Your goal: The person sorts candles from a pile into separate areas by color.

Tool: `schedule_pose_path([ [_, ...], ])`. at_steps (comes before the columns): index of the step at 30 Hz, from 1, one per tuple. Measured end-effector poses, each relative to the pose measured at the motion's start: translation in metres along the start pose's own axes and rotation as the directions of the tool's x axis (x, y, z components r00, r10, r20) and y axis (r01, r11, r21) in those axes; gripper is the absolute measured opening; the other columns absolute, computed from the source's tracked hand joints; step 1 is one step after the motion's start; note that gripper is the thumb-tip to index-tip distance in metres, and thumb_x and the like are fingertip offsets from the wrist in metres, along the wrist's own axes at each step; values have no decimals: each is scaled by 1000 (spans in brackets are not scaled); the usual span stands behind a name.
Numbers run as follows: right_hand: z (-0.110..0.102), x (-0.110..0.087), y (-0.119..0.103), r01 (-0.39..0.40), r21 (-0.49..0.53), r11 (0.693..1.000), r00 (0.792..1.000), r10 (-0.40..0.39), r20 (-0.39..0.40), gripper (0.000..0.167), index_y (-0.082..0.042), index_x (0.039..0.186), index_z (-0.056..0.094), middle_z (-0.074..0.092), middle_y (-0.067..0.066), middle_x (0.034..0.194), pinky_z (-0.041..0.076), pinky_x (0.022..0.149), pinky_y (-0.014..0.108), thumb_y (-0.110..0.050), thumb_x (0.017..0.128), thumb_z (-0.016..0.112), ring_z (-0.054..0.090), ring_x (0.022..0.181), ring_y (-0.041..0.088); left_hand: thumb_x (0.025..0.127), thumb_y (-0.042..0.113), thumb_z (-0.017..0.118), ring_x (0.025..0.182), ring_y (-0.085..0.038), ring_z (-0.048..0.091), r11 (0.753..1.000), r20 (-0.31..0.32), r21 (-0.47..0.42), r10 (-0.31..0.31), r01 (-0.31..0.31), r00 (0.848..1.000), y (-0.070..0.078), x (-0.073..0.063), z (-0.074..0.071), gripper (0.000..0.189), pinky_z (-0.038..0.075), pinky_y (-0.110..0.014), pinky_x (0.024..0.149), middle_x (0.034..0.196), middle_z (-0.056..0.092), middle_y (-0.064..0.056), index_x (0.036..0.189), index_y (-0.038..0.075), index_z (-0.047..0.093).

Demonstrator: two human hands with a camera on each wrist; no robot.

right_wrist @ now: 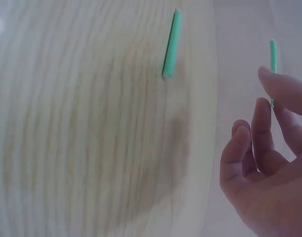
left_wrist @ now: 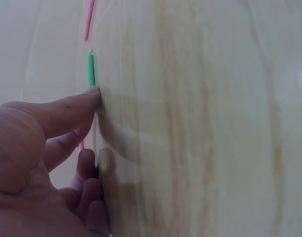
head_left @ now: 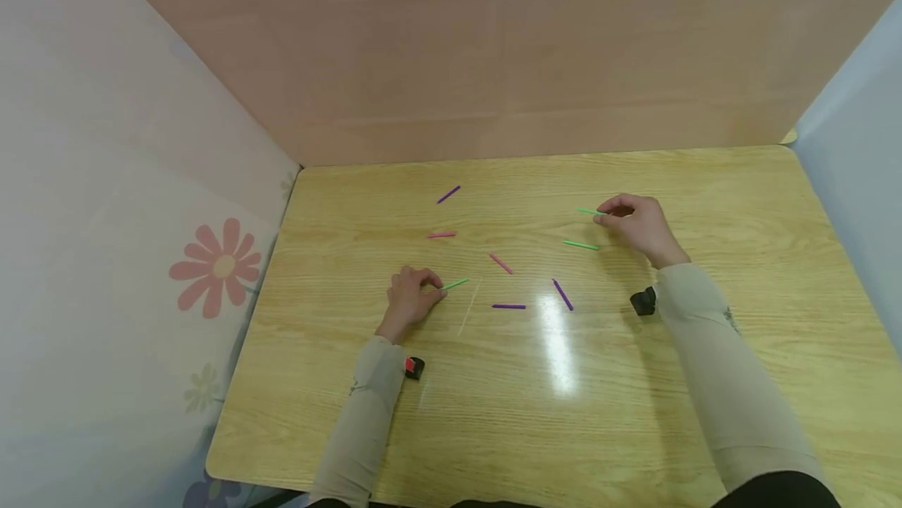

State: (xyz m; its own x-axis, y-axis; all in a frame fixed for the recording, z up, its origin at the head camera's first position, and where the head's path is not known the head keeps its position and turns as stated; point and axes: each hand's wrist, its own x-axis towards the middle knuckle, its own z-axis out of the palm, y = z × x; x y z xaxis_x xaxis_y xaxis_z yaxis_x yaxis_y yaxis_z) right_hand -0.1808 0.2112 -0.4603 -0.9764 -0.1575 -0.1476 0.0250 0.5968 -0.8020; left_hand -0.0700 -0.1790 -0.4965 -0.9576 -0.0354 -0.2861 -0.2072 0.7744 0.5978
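Between thumb and index finger, my left hand pinches one end of a thin green candle low over the wooden table. Its wick tip points away from the hand in the left wrist view, close to a pink candle. Over at the right, my right hand pinches another green candle by its end, the other fingers loosely bent. A third green candle lies on the table just below that hand, and shows large in the right wrist view.
Two pink candles and several purple candles lie scattered on the table between the hands and toward the back. A brown panel rises at the far edge. Pale walls flank both sides.
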Motion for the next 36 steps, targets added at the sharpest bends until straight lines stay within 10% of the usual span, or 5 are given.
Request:
schedule_pose_path([
  [36,29,61,3,-41,-85,996,999,40,-3,26,1,109,65,63,19,107,45,82,39,-19,93,63,56,95,29,88,27,69,105,-33,38,1000,-4,-18,10,-10,1000,2,-2,3,11,26,-48,88,109,51,-10,93,17,68],
])
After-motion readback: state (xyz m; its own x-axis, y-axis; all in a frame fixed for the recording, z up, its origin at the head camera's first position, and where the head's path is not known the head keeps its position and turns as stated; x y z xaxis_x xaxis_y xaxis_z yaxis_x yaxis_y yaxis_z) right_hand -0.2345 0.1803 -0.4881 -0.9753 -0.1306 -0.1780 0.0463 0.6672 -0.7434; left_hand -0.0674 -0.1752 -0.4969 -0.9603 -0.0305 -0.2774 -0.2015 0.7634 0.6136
